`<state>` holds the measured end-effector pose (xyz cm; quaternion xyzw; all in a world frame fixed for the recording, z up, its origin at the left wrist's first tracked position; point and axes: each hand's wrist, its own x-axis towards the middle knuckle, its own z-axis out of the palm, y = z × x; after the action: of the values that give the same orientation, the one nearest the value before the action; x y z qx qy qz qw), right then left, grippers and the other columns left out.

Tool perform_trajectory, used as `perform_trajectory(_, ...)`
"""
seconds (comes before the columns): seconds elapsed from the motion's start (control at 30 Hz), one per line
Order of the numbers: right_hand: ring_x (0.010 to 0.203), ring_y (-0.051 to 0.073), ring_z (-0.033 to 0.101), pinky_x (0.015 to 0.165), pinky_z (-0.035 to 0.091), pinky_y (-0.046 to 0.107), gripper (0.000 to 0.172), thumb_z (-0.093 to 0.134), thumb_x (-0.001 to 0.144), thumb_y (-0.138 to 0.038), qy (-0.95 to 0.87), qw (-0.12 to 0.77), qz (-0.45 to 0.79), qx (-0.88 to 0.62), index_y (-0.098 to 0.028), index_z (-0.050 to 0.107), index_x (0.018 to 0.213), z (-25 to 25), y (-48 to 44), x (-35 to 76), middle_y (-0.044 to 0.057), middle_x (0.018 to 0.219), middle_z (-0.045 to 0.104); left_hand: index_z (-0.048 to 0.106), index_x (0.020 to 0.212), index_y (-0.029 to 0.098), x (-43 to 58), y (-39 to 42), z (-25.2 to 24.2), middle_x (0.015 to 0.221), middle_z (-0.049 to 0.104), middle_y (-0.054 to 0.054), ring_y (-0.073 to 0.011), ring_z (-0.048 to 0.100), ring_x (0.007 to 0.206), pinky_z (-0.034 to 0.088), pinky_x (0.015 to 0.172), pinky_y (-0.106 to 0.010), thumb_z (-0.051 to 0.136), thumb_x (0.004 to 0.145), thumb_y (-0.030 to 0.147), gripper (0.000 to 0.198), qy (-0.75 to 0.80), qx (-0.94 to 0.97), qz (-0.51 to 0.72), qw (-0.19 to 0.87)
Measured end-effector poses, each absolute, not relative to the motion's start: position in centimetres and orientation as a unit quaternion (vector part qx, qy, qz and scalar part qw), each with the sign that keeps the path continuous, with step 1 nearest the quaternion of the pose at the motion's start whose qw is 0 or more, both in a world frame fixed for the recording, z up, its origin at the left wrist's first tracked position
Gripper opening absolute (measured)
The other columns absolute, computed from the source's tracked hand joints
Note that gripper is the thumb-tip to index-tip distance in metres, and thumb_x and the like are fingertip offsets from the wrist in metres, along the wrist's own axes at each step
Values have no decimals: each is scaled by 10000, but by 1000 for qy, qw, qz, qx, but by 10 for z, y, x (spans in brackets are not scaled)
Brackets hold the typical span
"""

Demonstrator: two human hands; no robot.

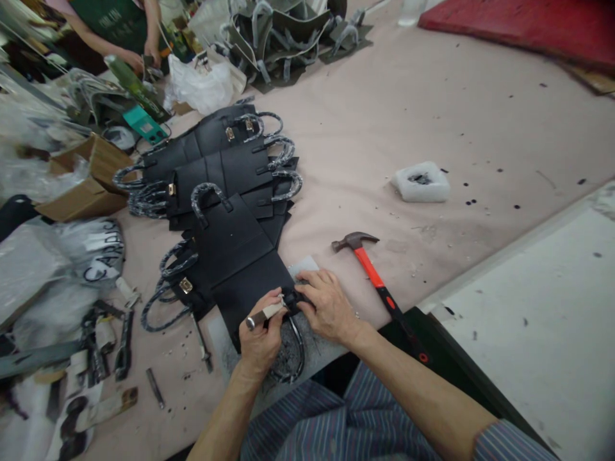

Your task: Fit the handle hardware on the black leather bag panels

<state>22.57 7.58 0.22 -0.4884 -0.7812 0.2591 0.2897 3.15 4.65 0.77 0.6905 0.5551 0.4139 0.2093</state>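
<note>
The left grip (261, 342) wraps one pale-handled tool (265, 315), the right grip (330, 308) pinches one black bag (247, 282) on the table (384, 109); one white block (432, 193) holds dark bits (421, 178), one carton (91, 197) clear plastic (72, 176).

In the upper right of the frame I had a thick, flat red slab (519, 29) on the pale pink table covering (346, 160). Right of centre sat a white, hollowed block (425, 194) with dark bits in its hollow. Top centre, I saw a heap of olive-grey bags with wrapped handles (278, 38); in the upper left, a co-worker in a dark green apron (115, 29). Left of centre, a boxy teal device (144, 123) lay near an open brown cardboard box (86, 198).
</note>
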Motion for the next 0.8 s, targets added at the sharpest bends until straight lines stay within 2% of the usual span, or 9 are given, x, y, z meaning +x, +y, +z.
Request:
perform_trajectory(0.2, 1193, 302, 521, 1048, 382, 513, 296, 651, 865, -165, -779, 293, 262, -488, -214, 651, 1157, 1, 75, 226, 100, 1352, 595, 683, 1060, 205, 30, 50, 2, 1139, 761, -78, -231, 736, 1075, 600, 998, -453, 641, 924, 203, 142, 554, 701, 405, 194)
perform_trajectory(0.43, 1193, 296, 524, 1043, 401, 507, 301, 653, 856, -159, -779, 300, 257, -487, -218, 662, 1151, 0, 74, 225, 95, 1333, 606, 665, 1000, 206, 39, 58, 7, 1093, 754, -83, -244, 727, 1070, 589, 980, -444, 610, 908, 191, 109, 546, 706, 403, 201)
perform_trajectory(0.67, 1198, 283, 548, 1019, 454, 467, 274, 595, 883, -170, -747, 368, 233, -503, -192, 647, 1151, 3, 71, 242, 127, 1302, 613, 655, 948, 196, 44, 61, 10, 1056, 751, -75, -218, 724, 1034, 580, 966, -376, 585, 887, 154, 102, 544, 701, 403, 225)
perform_trajectory(0.73, 1221, 311, 530, 1030, 441, 480, 303, 597, 877, -184, -732, 332, 182, -566, -170, 631, 1178, 7, 66, 263, 156, 1325, 591, 657, 957, 196, 43, 60, 8, 1062, 747, -72, -214, 720, 1040, 572, 974, -368, 584, 883, 151, 114, 547, 697, 399, 236)
perform_trajectory(0.8, 1189, 336, 534, 1016, 433, 485, 345, 621, 851, -192, -710, 252, 148, -641, -152, 617, 1194, 11, 60, 288, 180, 1290, 591, 658, 964, 200, 42, 60, 6, 1071, 744, -68, -211, 716, 1048, 564, 979, -360, 585, 881, 153, 121, 549, 694, 395, 248)
